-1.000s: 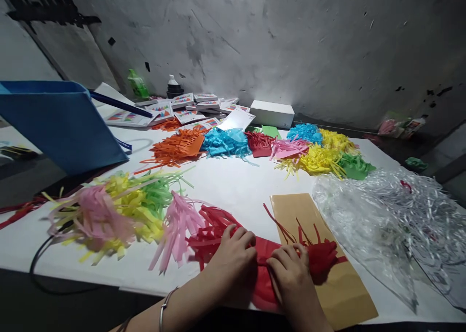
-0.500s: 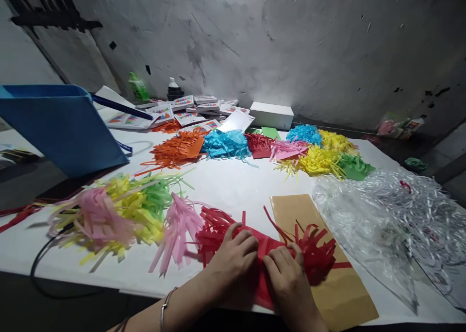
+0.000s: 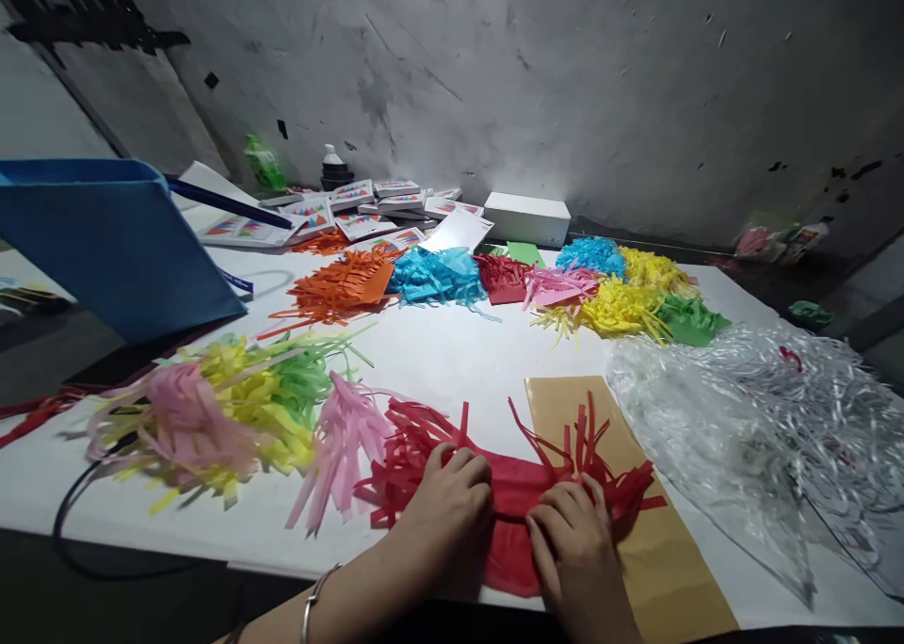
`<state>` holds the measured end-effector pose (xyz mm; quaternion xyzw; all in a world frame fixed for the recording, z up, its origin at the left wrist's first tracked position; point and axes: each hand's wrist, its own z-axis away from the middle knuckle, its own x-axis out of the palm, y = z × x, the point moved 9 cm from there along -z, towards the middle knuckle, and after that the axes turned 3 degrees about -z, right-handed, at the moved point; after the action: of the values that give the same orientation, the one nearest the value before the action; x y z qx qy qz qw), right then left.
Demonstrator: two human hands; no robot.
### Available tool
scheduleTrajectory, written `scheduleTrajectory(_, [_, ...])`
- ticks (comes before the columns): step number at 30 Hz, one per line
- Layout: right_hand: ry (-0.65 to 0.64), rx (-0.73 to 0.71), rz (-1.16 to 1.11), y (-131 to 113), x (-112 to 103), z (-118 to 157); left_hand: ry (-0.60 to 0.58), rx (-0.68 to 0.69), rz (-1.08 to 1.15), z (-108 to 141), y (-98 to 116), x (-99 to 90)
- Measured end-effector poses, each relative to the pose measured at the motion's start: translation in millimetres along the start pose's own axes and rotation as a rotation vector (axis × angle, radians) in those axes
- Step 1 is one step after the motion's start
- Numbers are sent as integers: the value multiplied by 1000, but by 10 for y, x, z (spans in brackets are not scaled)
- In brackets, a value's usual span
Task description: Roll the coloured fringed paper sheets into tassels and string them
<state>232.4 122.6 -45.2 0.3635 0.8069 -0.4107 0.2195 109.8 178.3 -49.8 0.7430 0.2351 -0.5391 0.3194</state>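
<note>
Red tissue paper (image 3: 519,484) with fringed strips at both ends lies in front of me at the table's near edge. My left hand (image 3: 452,498) has its fingers curled on the left part of the paper. On the right part, my right hand (image 3: 572,540) is closed on the same paper, its fingertips beside the fringe. The smooth middle shows between the hands, with a crosswise fold and a flap hanging toward me. Under the right fringe lies a brown paper sheet (image 3: 636,550). A pink tissue tassel (image 3: 346,442) sits left of the red strips.
Pink, yellow and green fringe bundles (image 3: 247,409) lie at left, near a blue folder-like stand (image 3: 120,249). Coloured tissue bundles (image 3: 346,286) line the back, before printed boxes (image 3: 367,225) and a white box (image 3: 526,218). Clear plastic and shiny strips (image 3: 749,427) are heaped at right.
My hands have moved slightly apart, the right one to the right. More of the red paper's middle shows between them, and the strips by my right hand stand higher.
</note>
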Motion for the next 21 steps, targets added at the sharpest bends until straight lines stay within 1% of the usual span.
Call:
scheduleTrajectory(3, [-37,100,-5,131,37,17,-81,-116,3,-55,-56,32])
scheduleTrajectory(5, [-78,143,2,201,68,32,-112,-152,-24,-87,-101,55])
scheduleTrajectory(6, [-99,157,11,223,83,37,-116,-135,-39,-101,-102,64])
scheduleTrajectory(7, [-122,164,22,231,101,40,-113,-85,-50,-112,-78,73])
scheduleTrajectory(8, [-132,164,33,225,111,40,-102,-7,-63,-117,-27,81])
scheduleTrajectory(9, [-125,147,44,197,112,34,-83,83,-80,-112,38,86])
scheduleTrajectory(11, [-105,54,69,80,122,18,-35,237,-134,-82,164,102])
scheduleTrajectory(13, [-83,-77,108,-54,147,16,-4,294,-189,-75,228,138])
scheduleTrajectory(15, [-78,-180,152,-126,197,29,-26,288,-202,-111,239,202])
scheduleTrajectory(17, [-71,-235,193,-123,244,41,-57,259,-195,-169,216,246])
scheduleTrajectory(19, [-57,-284,230,-109,282,53,-71,221,-202,-214,165,240])
scheduleTrajectory(21, [-17,-322,250,-118,284,57,-70,185,-236,-212,116,188])
